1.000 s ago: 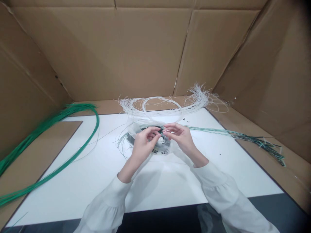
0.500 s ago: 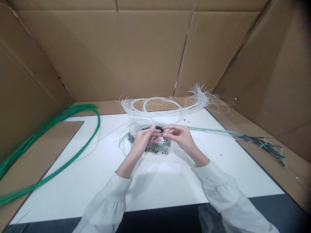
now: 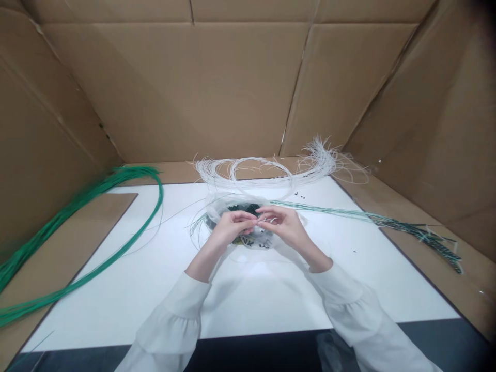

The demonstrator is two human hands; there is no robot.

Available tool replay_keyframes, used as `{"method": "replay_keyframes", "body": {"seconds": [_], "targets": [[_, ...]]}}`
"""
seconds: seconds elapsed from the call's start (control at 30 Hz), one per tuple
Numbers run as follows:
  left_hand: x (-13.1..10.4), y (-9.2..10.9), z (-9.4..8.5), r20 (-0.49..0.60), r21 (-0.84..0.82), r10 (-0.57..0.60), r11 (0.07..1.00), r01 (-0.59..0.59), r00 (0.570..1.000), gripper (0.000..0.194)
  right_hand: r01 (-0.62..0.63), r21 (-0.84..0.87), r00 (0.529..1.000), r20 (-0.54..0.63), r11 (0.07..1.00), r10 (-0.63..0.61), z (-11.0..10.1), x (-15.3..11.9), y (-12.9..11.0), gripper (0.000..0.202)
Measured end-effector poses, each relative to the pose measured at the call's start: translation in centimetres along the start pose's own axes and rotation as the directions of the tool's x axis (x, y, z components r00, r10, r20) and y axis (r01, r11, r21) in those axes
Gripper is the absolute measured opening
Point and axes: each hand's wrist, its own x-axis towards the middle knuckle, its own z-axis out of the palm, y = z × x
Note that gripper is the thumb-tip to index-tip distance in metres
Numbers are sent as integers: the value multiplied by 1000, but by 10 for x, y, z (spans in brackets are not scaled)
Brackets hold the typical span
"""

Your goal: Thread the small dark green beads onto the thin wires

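My left hand (image 3: 231, 227) and my right hand (image 3: 285, 226) meet fingertip to fingertip over an open clear plastic bag (image 3: 217, 206). Both are closed in a pinch, and what lies between the fingertips is too small to name. A short thin white piece shows at my right fingers; whether it is held I cannot tell. Inside the bag are small dark pieces (image 3: 251, 208), partly hidden by my hands. Dark lettering shows on the near side of the bag. Thin green strands (image 3: 199, 225) poke out at its left.
A big loop of green strands (image 3: 145, 227) lies at the left. Coiled white strands (image 3: 263, 178) lie along the back. A green bundle with dark pieces on its ends (image 3: 437, 243) stretches right. Several tiny dark bits (image 3: 300, 196) lie behind. Cardboard walls (image 3: 240, 88) surround the white board (image 3: 267, 305).
My fingertips have come together, and my left fingers have curled in from a more outstretched pose. The whole view has shifted slightly.
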Motion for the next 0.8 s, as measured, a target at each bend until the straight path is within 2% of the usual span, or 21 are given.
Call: {"method": "replay_keyframes", "body": {"seconds": [0.17,0.33,0.47,0.53,0.6,0.67,0.73,0.8], "targets": [[1,0,-1,-16,-63,-61,996,59,998,10,-22,49,1000,-13,999,23,-4,2,0,28],[1,0,0,2,-10,-38,999,38,999,11,-24,20,1000,-16,1000,24,-3,1,1,27],[0,-1,0,36,77,-23,997,20,999,13,-17,-38,999,-37,999,16,-2,1,3,27],[1,-1,-2,18,65,-32,997,30,999,12,-10,-76,999,-34,997,8,-2,2,7,30],[3,-2,-4,-10,15,-54,998,54,999,12,20,-169,1000,22,985,-16,-1,3,13,27],[4,-2,-5,-32,-43,-79,996,77,996,12,122,-384,990,119,915,-82,1,3,22,19],[5,-1,-5,-39,-87,-98,992,94,994,11,256,-632,965,217,731,-150,4,1,30,21],[5,-1,-5,-38,-102,-109,989,104,993,12,328,-783,945,275,529,-179,7,0,37,23]]}}
